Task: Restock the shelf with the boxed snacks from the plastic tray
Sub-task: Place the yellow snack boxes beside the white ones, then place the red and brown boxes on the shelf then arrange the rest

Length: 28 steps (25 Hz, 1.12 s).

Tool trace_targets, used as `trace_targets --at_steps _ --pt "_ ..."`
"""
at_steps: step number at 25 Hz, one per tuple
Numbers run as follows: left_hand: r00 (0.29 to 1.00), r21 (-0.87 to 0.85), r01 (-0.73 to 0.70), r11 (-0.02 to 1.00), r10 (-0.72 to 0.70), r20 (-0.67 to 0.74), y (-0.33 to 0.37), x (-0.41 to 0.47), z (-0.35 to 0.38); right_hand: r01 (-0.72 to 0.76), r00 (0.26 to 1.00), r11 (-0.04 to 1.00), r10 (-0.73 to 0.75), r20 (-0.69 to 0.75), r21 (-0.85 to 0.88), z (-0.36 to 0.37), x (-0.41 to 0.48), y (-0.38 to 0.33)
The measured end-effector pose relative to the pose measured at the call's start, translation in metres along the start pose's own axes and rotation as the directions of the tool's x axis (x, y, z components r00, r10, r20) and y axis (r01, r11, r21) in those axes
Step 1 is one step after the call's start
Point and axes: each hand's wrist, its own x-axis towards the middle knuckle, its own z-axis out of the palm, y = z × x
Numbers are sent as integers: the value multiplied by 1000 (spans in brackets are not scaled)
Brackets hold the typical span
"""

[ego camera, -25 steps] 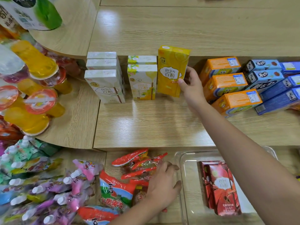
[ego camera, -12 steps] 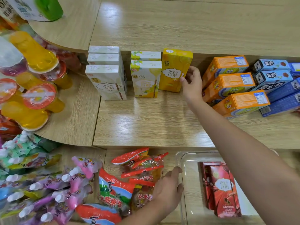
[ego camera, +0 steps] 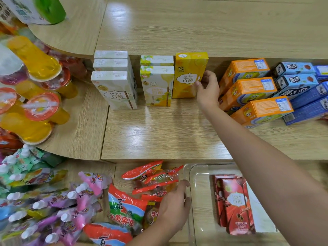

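Single head-worn view, looking forward and down — close over wooden shelf (ego camera: 159,135), plastic tray (ego camera: 200,219) below

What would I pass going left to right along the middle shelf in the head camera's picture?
Jelly cups → white boxes → pale yellow boxes → deep yellow box with the right hand at its edge → orange boxes → blue boxes.
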Motion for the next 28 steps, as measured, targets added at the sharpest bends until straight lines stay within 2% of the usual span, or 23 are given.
trace_targets --at_steps 17,22,25,28 --pt "1000 -13 29 999 -30 -6 -13 -2 -6 11 999 1000 -10 30 -5 -21 -5 -5" --pt "999 11 5 1000 -5 -31 -10 -2 -7 -40 998 997 43 42 -61 -22 -8 -11" --pt "996 163 -91 982 92 3 -8 -5 -9 -53 991 984 72 109 -170 -28 -29 -10" --pt "978 392 -207 896 201 57 -2 -6 -15 -61 977 982 96 192 -181 -48 -63 -1"
